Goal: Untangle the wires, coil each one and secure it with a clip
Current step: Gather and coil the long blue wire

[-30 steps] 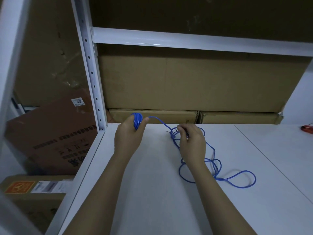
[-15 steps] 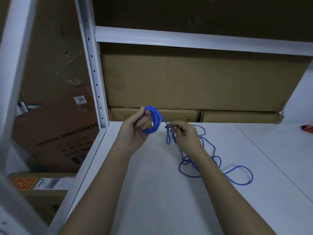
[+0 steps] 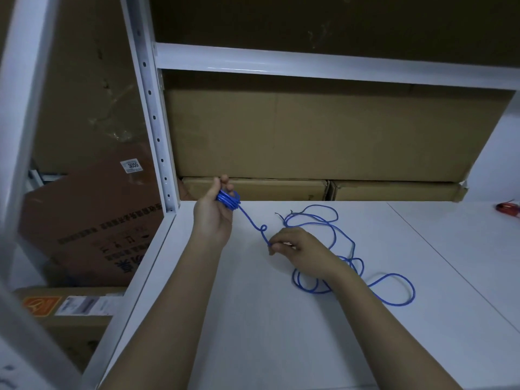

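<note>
A thin blue wire (image 3: pixel 394 291) lies in loose loops on the white shelf (image 3: pixel 281 333). Part of it is wound into a small coil (image 3: pixel 228 200) that my left hand (image 3: pixel 213 213) grips near the shelf's back left corner. From the coil the wire runs down and right, with a small kink in it, to my right hand (image 3: pixel 295 246), which pinches it between thumb and fingers just above the shelf. The wire's free ends (image 3: pixel 284 216) lie behind my right hand. A red wire (image 3: pixel 508 207) lies at the far right edge. No clip is in view.
A white metal upright (image 3: pixel 157 130) stands just left of my left hand. Large cardboard boxes (image 3: pixel 323 136) fill the back of the shelf. More boxes (image 3: pixel 92 220) lean on the floor to the left, beyond the shelf's edge.
My left hand has turned the coil edge-on. My right hand has slid down and right along the wire, drawing a longer stretch taut between the hands. The loose loops shifted slightly.
</note>
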Motion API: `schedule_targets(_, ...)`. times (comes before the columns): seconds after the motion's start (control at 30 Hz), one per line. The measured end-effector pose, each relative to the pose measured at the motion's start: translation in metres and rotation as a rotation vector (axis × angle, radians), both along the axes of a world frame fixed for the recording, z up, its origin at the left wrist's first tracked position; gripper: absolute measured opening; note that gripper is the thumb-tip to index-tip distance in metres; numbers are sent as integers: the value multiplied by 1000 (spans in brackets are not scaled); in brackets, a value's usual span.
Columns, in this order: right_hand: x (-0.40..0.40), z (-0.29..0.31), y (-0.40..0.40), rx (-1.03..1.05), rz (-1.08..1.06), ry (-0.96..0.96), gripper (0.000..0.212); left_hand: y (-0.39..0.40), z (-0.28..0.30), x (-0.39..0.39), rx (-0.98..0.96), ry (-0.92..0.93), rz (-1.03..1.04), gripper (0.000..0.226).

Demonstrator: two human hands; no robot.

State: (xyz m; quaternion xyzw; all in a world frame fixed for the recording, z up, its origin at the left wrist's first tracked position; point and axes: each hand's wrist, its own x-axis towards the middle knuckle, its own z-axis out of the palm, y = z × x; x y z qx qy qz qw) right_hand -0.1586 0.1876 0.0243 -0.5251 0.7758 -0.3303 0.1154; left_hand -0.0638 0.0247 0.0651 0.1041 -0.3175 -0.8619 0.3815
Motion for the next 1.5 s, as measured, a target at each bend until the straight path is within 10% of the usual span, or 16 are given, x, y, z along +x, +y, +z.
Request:
schedule_targets(0.47,11,26,-5,-350,-155,-556,40,22,-24,-18,-1048,-577,267,21)
schedule_targets(0.8,-2,36,-7,-540,-384,-853,42,13,-23,-19,-1463,-805,343,22)
schedule_targets(0.97,-21,40,-9,-457,-366,-1035,41,12,-16,-14,-1433,-793,22,14)
schedule_targets(1.23,-50,64,-1,-86,-83,-262,13,0,-5,-5,-1393,-659,-49,6)
schedule_targets(1.4,-52,55,-22,37,-38,806,14,3,9,-14,-1256,-569,105,16)
schedule_targets(1.5,-33,65,-32,233,-82,701,19,-2,12,-18,-1125,-567,270,12)
